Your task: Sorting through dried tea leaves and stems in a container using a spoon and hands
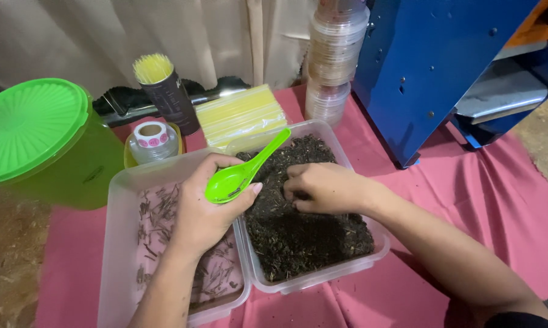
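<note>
Left hand (201, 212): fingers curled around green plastic spoon (240, 173), held above the seam between two clear tubs. Right hand (322, 188): fingertips bunched, dug into dark dried leaves (304, 234) in right tub (371, 258), possibly pinching some. Left tub (113, 255): scattered stems.

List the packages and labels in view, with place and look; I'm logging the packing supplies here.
Roll of stickers: behind the left tub, round, white with red marks.
Dark tube of yellow sticks: back centre, cylindrical.
Wrapped pack of yellow straws: behind the tub of dark dried material, flat.
Stack of clear lidded cups: back, beside the blue machine.
Green lidded container: far left.
No screens or signs.
</note>
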